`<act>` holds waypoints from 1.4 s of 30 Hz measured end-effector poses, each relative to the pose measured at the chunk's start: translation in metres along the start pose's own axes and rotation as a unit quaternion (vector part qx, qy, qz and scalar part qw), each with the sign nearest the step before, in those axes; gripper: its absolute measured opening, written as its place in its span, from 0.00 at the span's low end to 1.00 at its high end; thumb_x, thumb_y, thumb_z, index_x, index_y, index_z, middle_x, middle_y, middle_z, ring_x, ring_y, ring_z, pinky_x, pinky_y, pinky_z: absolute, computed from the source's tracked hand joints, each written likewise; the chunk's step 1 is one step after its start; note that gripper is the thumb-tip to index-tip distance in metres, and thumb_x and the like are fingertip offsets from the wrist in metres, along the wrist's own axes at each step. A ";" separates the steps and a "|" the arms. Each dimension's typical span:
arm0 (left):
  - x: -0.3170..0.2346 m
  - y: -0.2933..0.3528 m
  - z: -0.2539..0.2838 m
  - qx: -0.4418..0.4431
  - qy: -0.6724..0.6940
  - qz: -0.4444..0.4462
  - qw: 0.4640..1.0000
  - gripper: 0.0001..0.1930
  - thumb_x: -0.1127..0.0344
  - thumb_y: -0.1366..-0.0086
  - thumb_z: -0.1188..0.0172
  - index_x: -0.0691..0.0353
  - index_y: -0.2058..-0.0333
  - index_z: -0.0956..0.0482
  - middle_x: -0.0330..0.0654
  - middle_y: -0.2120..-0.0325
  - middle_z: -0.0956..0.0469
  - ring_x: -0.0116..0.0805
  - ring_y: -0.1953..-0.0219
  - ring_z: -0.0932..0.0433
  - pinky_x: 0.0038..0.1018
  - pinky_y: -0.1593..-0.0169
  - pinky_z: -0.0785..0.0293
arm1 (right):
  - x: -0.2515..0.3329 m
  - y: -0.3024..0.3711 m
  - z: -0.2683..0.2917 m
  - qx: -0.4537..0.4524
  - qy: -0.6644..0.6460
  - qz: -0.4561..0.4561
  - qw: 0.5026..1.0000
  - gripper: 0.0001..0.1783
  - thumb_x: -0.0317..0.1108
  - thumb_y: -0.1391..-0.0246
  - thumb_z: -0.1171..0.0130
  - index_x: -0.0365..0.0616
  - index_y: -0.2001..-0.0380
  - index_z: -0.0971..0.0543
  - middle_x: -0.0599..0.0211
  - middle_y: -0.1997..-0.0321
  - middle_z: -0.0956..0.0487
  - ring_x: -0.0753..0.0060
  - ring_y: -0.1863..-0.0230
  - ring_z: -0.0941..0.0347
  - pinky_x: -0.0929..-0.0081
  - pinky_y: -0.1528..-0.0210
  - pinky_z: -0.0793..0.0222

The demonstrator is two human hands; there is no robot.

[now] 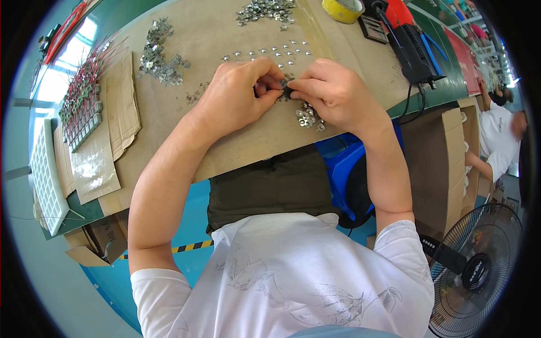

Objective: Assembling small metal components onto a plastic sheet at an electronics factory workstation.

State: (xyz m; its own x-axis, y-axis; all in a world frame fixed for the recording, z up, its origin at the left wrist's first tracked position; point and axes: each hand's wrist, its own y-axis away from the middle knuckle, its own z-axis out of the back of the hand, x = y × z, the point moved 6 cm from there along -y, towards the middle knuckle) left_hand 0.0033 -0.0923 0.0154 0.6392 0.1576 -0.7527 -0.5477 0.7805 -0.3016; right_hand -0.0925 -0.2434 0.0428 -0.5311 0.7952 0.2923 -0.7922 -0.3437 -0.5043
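Note:
My left hand (239, 93) and my right hand (332, 93) meet over the brown cardboard-covered table (225, 34). Both pinch a small dark part (285, 89) with a bit of metal on it between their fingertips. Just below my right hand lies a small heap of metal clips (309, 117). Beyond my fingers, short rows of single metal clips (270, 53) stand on the cardboard. How the part and the metal piece fit together is hidden by my fingers.
Larger piles of metal clips (160, 56) (265, 10) lie farther out. A bundle of red-wired parts (81, 98) and a white grid tray (46, 174) sit at the left. Yellow tape roll (342, 8), black box (414, 50), cardboard carton (439, 163), fan (479, 270), another person (499, 135) at right.

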 end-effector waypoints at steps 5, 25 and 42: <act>0.001 0.000 0.000 -0.003 -0.017 -0.033 0.999 0.07 0.74 0.39 0.25 0.61 0.61 0.10 0.41 0.69 0.12 0.32 0.70 0.14 0.28 0.64 0.19 | -0.001 -0.004 -0.006 0.030 0.017 -0.002 0.999 0.05 0.29 0.47 0.26 0.43 0.66 0.13 0.65 0.67 0.21 0.57 0.64 0.22 0.60 0.63 0.23; -0.006 0.002 0.004 -0.038 -0.059 -0.120 0.990 0.11 0.76 0.43 0.24 0.62 0.59 0.08 0.44 0.63 0.14 0.44 0.62 0.14 0.35 0.57 0.17 | 0.005 -0.002 -0.007 0.011 0.020 -0.079 0.997 0.06 0.30 0.45 0.26 0.42 0.65 0.12 0.62 0.64 0.20 0.53 0.62 0.20 0.56 0.60 0.22; 0.004 -0.003 0.030 -0.133 0.048 0.028 0.990 0.04 0.74 0.43 0.27 0.65 0.69 0.12 0.42 0.69 0.14 0.31 0.71 0.16 0.28 0.64 0.19 | -0.008 -0.013 -0.021 0.049 -0.018 -0.086 0.995 0.07 0.33 0.40 0.28 0.43 0.62 0.13 0.61 0.61 0.18 0.49 0.60 0.18 0.57 0.57 0.20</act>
State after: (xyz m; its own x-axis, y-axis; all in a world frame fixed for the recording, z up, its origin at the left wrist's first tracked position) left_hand 0.0234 -0.0763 0.0310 0.5570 0.1286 -0.8205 -0.7118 0.5828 -0.3919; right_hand -0.0715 -0.2347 0.0296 -0.3937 0.8291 0.3969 -0.8969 -0.2519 -0.3636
